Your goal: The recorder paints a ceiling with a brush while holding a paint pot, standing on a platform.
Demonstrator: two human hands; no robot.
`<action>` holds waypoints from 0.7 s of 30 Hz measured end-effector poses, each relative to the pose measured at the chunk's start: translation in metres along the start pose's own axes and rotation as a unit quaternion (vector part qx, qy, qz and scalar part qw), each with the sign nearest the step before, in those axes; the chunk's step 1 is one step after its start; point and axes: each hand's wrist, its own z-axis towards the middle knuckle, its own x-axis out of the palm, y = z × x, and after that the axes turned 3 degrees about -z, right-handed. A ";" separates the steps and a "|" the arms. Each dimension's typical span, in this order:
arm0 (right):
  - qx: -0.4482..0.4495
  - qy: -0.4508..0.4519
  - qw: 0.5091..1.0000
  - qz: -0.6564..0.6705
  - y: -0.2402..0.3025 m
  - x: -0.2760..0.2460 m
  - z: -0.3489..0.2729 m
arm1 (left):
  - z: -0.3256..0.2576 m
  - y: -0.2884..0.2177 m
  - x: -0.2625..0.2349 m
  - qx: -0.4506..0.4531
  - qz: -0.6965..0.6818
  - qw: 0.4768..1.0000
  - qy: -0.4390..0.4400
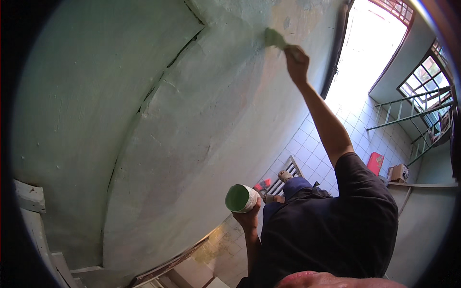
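Brush at work on a painted wall, clock directions taken from the view's centre. The brush (275,38), green-coated, lies toward one o'clock, its bristles at the wall (192,120) beside a peach-toned patch (298,21); blur leaves firm contact uncertain. The right hand (297,57) is closed round its handle, arm outstretched. Toward six o'clock, the left hand (247,219) curls its fingers about a white pot (251,198) of pale green paint, mouth tilted toward the viewer. The step in hand appears to be spreading colour; the next move would call for an even stroke over the patch, with the pot held steady. Beyond: a slatted bench (294,169) underfoot at four o'clock, a bright doorway (367,43) at two, a ladder (410,116) near three.
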 end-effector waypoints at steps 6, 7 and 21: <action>-0.066 -0.024 0.992 -0.107 0.040 0.039 -0.058 | -0.006 -0.001 -0.005 -0.021 -0.007 0.999 -0.033; -0.083 -0.014 0.991 -0.100 0.056 0.050 -0.087 | -0.006 -0.001 -0.005 -0.020 0.001 0.999 -0.045; -0.079 0.269 0.948 0.151 0.127 0.028 -0.127 | 0.008 -0.001 0.004 0.001 0.003 1.000 -0.011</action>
